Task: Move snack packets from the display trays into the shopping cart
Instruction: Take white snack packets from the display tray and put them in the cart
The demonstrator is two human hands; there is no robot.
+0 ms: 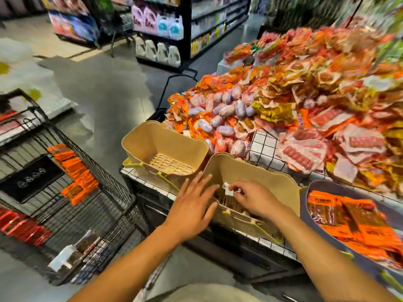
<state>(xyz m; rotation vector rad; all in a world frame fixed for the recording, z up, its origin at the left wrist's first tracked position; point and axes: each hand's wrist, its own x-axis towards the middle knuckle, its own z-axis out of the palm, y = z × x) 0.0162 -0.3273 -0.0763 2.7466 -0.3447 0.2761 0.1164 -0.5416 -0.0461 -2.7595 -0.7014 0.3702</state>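
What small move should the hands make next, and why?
Probably lift the packet that the right hand pinches straight up out of the beige tray. The hand already grips its white edge, yet the packet sits inside the tray, and the cart waits to the left. The left hand is open, holding nothing.

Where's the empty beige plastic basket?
The empty basket sits centre of the head view on the gridded display, left of the beige basket where the right hand pinches a packet.

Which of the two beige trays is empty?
The farther left tray, its slotted floor bare; the nearer tray holds the packet the right hand pinches.
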